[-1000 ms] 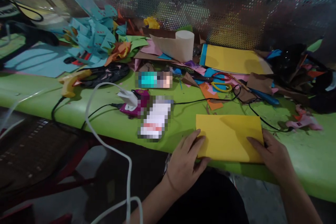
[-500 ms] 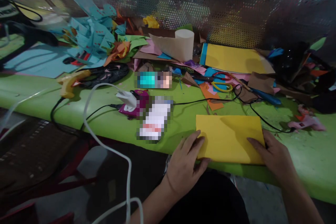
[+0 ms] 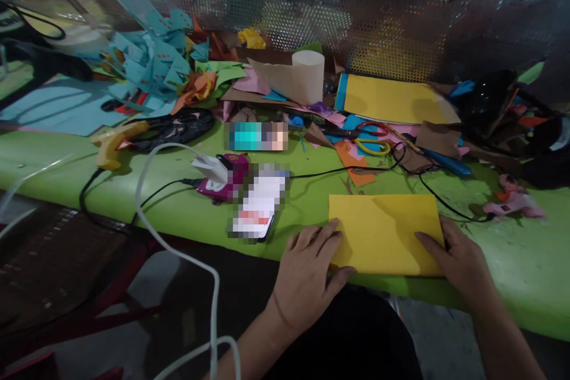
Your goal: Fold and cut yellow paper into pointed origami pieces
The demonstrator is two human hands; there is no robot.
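Observation:
A yellow sheet of paper [image 3: 385, 231], apparently folded, lies at the front edge of the green table. On its left edge rests my left hand [image 3: 307, 267], fingers on top and thumb at the near edge, holding the sheet. My right hand [image 3: 463, 258] grips the opposite edge, its thumb on top and its fingers partly hidden at the side. Left of the paper is a phone [image 3: 260, 202] with a lit, blurred screen. Scissors [image 3: 369, 136] with red and yellow handles lie behind the paper among scraps.
A yellow glue gun [image 3: 118, 142] and a purple power adapter [image 3: 222, 178] with a white plug sit leftward. White cable [image 3: 178, 243] hangs over the edge. A pink glue gun [image 3: 512, 199] lies right. Paper scraps, a paper roll [image 3: 308, 74] and yellow sheets [image 3: 398, 98] line the perforated metal back [image 3: 392, 24].
The view has shifted slightly, so most things appear a little further left. Both hands stay on the yellow paper, which looks nearly unmoved.

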